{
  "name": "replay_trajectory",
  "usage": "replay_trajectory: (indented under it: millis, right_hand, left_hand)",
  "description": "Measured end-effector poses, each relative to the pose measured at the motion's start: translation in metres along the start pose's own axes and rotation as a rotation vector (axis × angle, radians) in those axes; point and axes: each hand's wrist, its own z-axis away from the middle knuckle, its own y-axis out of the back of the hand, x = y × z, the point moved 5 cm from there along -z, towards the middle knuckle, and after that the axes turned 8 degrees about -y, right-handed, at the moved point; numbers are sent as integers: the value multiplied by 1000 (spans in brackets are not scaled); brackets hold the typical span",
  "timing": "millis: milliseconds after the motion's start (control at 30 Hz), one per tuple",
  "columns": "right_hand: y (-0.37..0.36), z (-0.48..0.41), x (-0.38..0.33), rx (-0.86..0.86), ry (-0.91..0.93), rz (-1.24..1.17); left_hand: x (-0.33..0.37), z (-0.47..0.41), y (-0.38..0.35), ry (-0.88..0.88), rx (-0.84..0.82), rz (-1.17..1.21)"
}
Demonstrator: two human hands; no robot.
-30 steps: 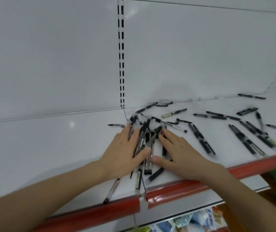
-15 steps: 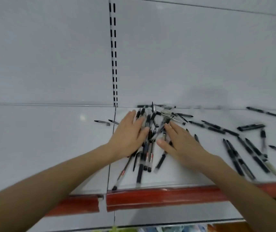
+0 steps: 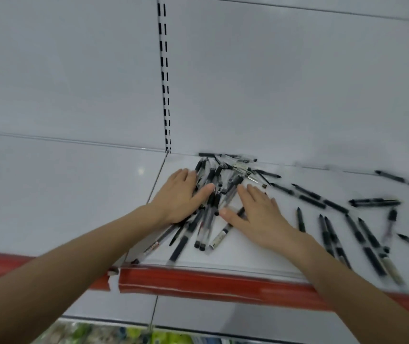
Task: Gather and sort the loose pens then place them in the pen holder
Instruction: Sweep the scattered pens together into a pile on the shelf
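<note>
Fingers [image 3: 185, 176] of left hand [image 3: 180, 198] straight, close together, pressed flat on left flank of pen pile [image 3: 211, 212]; thumb out to the right across the barrels. Nothing pinched or gripped.

Fingers [image 3: 254, 193] of right hand [image 3: 260, 217] likewise straight and together, flat on right flank of same pile; thumb aimed left, tip against a barrel.

Pile wedged between the two hands, barrels mostly running near-far, a few crossed at far end against back panel [image 3: 285, 83]. Near ends sticking out past the hands toward red edge strip [image 3: 198, 281], white-label pen [image 3: 219, 238] among them.

All on white shelf [image 3: 248, 256], pile just right of shelf seam and slotted upright [image 3: 164, 78].

More loose pens [image 3: 369, 244] scattered right of right hand, apart from pile; one pair [image 3: 374, 202] lying left-right. Rightmost ones blurred.

Bare forearms coming in from near edge.
</note>
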Motion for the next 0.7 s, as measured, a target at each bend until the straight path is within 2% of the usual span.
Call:
replay_trajectory:
  millis: [133,267,333,533,700]
  right_hand:
    - [10,4,-1,22,67,-113]
    - [18,21,30,14,5,40]
    - [15,25,41,-38,-40,81]
    - [7,15,39,-57,-42,46]
    - [9,7,39,-29,-41,23]
  left_hand:
    - [15,13,4,-46,-40,136]
    - [-6,29,7,-73,-189,-129]
    - [-3,29,1,-63,-221,-149]
    - [36,-3,-28,-66,-145,-68]
    - [45,-21,-30,-116,-85,168]
